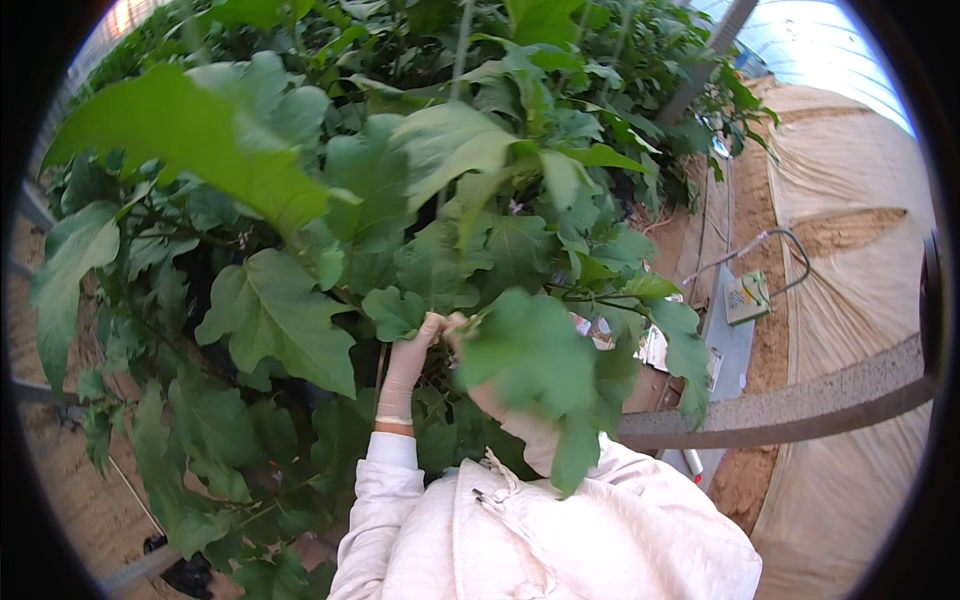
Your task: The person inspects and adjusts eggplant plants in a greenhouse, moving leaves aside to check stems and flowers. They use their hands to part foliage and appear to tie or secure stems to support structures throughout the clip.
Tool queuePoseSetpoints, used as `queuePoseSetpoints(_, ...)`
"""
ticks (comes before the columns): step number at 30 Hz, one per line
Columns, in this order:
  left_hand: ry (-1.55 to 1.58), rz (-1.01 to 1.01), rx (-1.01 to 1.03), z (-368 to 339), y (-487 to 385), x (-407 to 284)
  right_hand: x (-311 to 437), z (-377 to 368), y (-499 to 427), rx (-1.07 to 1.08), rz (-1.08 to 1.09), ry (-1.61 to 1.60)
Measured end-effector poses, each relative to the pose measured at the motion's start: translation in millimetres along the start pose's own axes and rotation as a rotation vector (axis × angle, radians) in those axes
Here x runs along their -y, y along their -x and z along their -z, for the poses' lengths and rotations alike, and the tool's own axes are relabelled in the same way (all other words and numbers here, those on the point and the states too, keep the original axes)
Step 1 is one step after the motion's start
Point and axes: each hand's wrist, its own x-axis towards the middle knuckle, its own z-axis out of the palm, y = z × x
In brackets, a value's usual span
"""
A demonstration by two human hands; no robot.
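My left hand (409, 364), in a thin pale glove, is raised among the stems of a leafy eggplant plant (289, 311), its fingers closed near a stem or string. My right hand (454, 330) is close beside it, fingertips bent at the base of a large leaf (529, 352) that is blurred and hides most of that hand and wrist. What the fingers pinch is too small to make out. A thin support string (463, 52) comes down from above towards both hands. Small purple flowers (515, 206) show between the leaves.
A curved metal bar (780, 412) crosses at the right, and a slanted post (705, 67) stands at the upper right. Beyond the bar lie a small box with a hose or cable (748, 298), bare soil and beige sheeting (847, 300). A black plastic bag (187, 576) lies at the lower left.
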Motion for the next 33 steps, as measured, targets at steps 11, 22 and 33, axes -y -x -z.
queuePoseSetpoints(11,0.031,0.141,-0.01,2,-21,54,34,7,-106,0.16,0.542,1.248)
queuePoseSetpoints(22,-0.359,-0.359,-0.19,-77,1,46,79,74,-44,-0.01,0.835,0.986)
queuePoseSetpoints(33,0.111,0.018,-0.061,-272,144,44,39,270,213,0.164,0.186,0.753)
